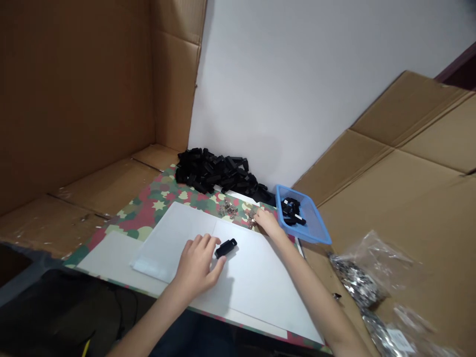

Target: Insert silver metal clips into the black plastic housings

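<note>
**One black piece point(226, 248) at your left hand point(197, 263), your right hand point(265, 221) at the metal bits point(252, 218)**

Your black piece lies on the white sheet point(260, 282), slanting up to the right, with its near end in the gap between your left thumb and index finger. The far end juts out beyond your fingertips. Those left fingers are loosely curved and spread, not clenched around it; they look close enough to be touching, though you can't be sure of contact from this angle.

Your right arm stretches across the sheet, its fingers bent down at the metal bits on the patterned tabletop point(143, 210). They are too small in view for you to tell whether they pinch anything. Just left of them sits a second small metal pile point(227, 209).

Behind, you have a heap of black parts point(219, 173) against the wall point(267, 89). To the right of your right hand, a blue basket point(316, 223) holds more black parts.
</note>
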{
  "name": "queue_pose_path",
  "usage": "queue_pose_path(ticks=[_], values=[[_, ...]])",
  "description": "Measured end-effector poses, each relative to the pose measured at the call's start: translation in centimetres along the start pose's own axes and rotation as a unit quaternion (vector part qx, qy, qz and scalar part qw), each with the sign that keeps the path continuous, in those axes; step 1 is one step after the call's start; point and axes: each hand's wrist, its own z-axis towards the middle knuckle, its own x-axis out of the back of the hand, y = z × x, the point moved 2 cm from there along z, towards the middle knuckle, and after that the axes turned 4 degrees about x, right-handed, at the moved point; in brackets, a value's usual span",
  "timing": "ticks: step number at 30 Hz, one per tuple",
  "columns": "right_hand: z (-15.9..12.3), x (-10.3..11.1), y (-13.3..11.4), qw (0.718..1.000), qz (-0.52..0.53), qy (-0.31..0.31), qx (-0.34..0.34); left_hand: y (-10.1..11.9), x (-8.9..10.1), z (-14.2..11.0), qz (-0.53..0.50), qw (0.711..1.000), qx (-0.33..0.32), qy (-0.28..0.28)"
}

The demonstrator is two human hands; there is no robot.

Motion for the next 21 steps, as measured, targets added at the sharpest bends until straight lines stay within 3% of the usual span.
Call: queue_pose_path(ticks=[3,6,12,17,21], values=[[-1.0,0.9,0.7,0.994,0.105,0.01,-0.027,0.5,-0.8,1.3,0.015,1.0,0.007,0.009],[-2.6,1.7,0.2,0.976,0.219,0.009,-0.011,1.2,-1.1,1.8,-0.011,1.0,0.005,0.012],[-7.4,1.9,-5.0,0.907,0.416,0.008,0.066,2.9,-1.1,3.0,-0.152,0.988,0.025,0.029],[-11.2,0.8,-8.9,0.883,0.461,0.028,0.083,3.3,-1.6,2.9,-0.255,0.965,0.037,0.04],[-11.5,0.0,-8.2,0.901,0.422,0.033,0.095,2.3,-1.3,1.8,-0.306,0.949,0.05,0.049]])
